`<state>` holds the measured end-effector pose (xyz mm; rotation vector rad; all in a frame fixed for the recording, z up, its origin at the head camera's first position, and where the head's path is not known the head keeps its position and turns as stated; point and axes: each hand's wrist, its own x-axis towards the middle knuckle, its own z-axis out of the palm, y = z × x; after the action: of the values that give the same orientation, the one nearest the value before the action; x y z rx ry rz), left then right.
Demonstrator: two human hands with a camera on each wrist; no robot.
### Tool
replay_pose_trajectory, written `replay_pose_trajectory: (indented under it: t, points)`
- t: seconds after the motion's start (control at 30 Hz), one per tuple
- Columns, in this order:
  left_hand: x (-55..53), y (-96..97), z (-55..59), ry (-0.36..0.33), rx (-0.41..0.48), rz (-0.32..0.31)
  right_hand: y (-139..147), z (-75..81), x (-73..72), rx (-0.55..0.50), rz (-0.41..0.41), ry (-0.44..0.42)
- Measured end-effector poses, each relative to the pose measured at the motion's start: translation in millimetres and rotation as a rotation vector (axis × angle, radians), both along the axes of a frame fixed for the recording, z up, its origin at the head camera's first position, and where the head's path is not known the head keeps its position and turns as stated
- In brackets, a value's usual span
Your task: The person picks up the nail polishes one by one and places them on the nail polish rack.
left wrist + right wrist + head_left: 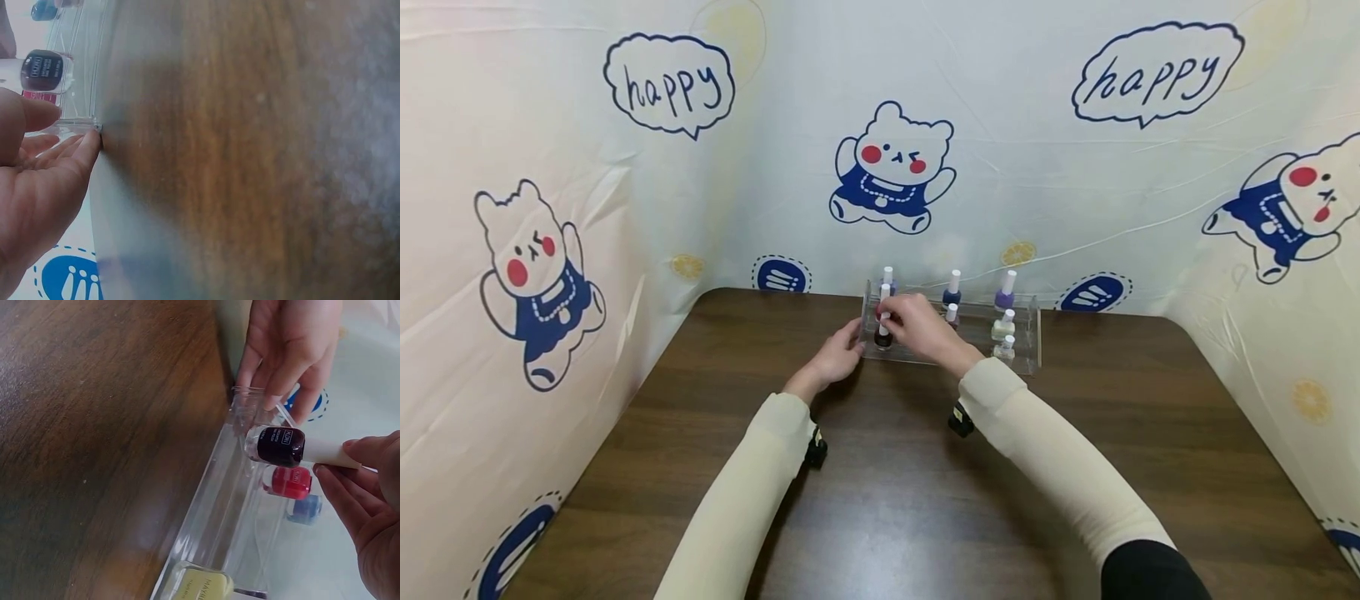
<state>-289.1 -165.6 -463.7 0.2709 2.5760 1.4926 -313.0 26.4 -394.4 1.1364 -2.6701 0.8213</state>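
A dark nail polish bottle with a white cap is at the front left of a clear stepped rack. My right hand pinches its cap between thumb and fingers. The bottle lies above the rack's front step; whether its base touches is unclear. My left hand touches the rack's left end, its fingers extended along the end wall. Behind the dark bottle stand a red bottle and a blue bottle, seen in the right wrist view.
On the rack's right side stand a purple bottle and two pale bottles, one a pale yellow bottle. A dark blue bottle is mid-back. The rack sits on a brown wooden table, near a printed cloth backdrop.
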Motion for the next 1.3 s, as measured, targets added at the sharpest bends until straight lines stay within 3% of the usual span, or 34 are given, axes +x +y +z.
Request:
replay_pose_trajectory:
  t: [0.37, 0.77, 0.93, 1.1, 1.3]
  points:
    - [1.3, -0.4, 1.6, -0.008, 0.019, -0.005, -7, -7.6, -2.7, 0.037, 0.012, 0.002]
    - [1.8, 3.8, 1.9, -0.02, 0.02, -0.007, -9, -8.1, -0.2, 0.072, -0.05, -0.022]
    - [-0.7, 4.6, 0.6, -0.004, 0.012, -0.012, -3, -3.6, 2.7, 0.026, -0.048, -0.05]
    - [0.1, 0.4, 1.5, -0.003, -0.023, -0.001, 5, 2.9, 12.6, -0.005, -0.036, -0.047]
    - [2.8, -10.1, 6.4, 0.07, -0.117, 0.014, 22, 12.1, 39.9, 0.108, -0.061, -0.006]
